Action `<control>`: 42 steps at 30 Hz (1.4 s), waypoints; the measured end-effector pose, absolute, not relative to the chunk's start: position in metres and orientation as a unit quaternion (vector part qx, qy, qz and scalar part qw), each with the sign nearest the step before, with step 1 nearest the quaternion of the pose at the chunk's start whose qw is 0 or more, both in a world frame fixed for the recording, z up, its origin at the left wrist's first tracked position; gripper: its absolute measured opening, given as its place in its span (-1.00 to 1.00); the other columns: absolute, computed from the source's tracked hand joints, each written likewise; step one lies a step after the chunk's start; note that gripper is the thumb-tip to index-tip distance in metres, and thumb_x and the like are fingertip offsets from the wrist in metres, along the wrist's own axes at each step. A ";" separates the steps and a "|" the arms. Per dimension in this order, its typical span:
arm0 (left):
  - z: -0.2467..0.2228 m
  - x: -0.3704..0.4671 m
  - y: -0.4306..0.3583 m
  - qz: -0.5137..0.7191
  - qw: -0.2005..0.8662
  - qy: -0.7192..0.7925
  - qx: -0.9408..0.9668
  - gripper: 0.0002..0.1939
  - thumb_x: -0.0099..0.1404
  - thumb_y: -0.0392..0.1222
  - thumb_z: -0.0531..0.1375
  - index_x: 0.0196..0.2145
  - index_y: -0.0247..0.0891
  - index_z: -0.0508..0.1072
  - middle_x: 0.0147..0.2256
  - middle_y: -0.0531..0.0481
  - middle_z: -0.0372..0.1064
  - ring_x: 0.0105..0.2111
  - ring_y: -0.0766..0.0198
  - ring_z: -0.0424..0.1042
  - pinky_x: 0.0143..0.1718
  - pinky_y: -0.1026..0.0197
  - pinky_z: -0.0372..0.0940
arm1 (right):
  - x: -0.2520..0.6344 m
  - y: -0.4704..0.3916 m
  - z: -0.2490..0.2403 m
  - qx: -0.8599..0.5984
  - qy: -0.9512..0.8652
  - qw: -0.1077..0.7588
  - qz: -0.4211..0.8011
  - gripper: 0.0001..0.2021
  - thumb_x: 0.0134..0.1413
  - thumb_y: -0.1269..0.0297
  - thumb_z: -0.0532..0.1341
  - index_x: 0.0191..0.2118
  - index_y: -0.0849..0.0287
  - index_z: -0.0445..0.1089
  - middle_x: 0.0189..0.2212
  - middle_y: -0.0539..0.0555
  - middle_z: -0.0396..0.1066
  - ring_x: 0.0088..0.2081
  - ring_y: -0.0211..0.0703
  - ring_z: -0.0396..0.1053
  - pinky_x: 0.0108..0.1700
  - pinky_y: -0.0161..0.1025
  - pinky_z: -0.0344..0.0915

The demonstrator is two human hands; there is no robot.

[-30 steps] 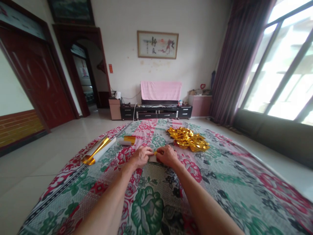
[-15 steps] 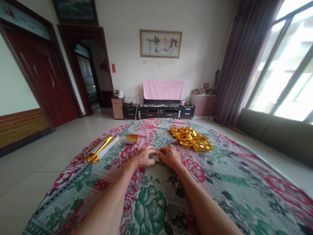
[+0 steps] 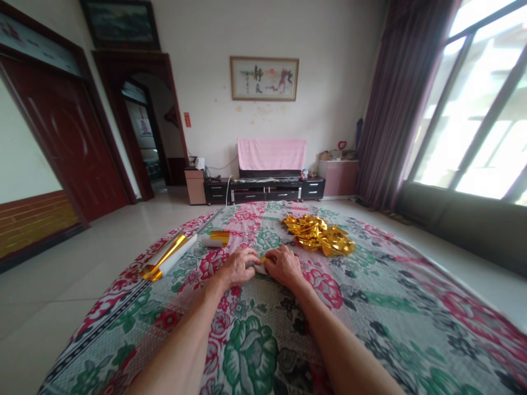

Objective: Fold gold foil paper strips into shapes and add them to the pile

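Between my two hands is a small piece of gold foil paper [image 3: 261, 268] with a pale underside, low over the flowered cloth [image 3: 251, 345]. My left hand [image 3: 239, 266] has its fingers curled on the paper's left end. Curled fingers of my right hand [image 3: 284, 265] grip the right end, and they hide much of it. Beyond the right hand lies a heap of folded gold foil pieces [image 3: 319, 235]. To the left rest a short stack of curled gold paper sheets [image 3: 217, 239] and a longer curled gold sheet [image 3: 168, 258] with a white back.
The cloth covers a broad rounded surface in front of me. Against the far wall stands a low black cabinet [image 3: 263, 195], with a pink cloth [image 3: 272, 154] draped over something on it. A purple curtain [image 3: 391, 109] hangs by the window at right.
The view has shifted slightly. Both hands stay at the same place on the cloth with the gold paper, and the right fingers have shifted a little on it.
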State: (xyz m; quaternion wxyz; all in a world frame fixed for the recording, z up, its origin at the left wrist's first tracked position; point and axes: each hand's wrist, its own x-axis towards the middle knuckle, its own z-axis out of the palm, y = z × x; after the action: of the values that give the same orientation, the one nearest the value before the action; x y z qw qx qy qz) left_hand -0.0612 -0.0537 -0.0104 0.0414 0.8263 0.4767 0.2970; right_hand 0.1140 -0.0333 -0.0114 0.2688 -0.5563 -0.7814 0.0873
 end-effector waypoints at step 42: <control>-0.013 -0.050 -0.044 0.369 0.129 0.442 0.808 -0.88 0.05 -0.35 0.21 -0.45 -0.23 0.55 -0.33 -0.01 0.48 -0.27 0.30 0.41 -0.14 0.27 0.27 | 0.124 -0.026 -0.004 -0.522 -0.817 0.203 0.141 -0.63 -0.21 -0.01 0.20 -0.19 -0.10 0.43 -0.13 0.04 0.27 -0.12 -0.08 0.23 -0.14 -0.18 0.14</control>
State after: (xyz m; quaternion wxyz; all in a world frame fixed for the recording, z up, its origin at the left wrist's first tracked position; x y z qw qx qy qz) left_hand -0.0498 -0.0439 -0.0127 0.1294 0.8077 0.4416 0.3687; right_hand 0.1240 -0.0256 -0.0044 0.2025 -0.5218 -0.8167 0.1405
